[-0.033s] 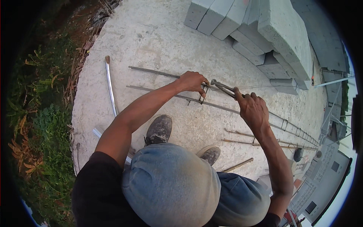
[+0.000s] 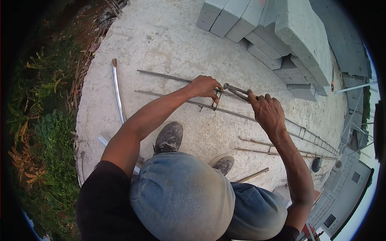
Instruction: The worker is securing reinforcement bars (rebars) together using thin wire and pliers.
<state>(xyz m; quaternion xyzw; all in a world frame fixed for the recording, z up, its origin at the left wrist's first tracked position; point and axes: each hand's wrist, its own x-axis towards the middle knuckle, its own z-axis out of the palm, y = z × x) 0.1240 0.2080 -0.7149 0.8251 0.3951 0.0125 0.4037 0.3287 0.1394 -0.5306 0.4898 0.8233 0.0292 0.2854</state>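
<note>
A long rebar cage runs from the middle of the floor toward the far right, its thin bars tied with square stirrups. My left hand is closed at the upper bar, fingers and thumb around a rebar stirrup that spans the two bars. My right hand grips the handles of steel tying pincers. The pincers' jaws lie at the upper bar, just right of my left fingers. Whether the jaws hold wire there is too small to tell.
Grey blocks are stacked at the upper right. A shiny metal tube lies left on the concrete floor. More rusty bars and a stick lie to the lower right. Plants border the slab at left.
My right hand and the pincers have shifted very slightly left and up. My left hand and the rebar cage look unmoved.
</note>
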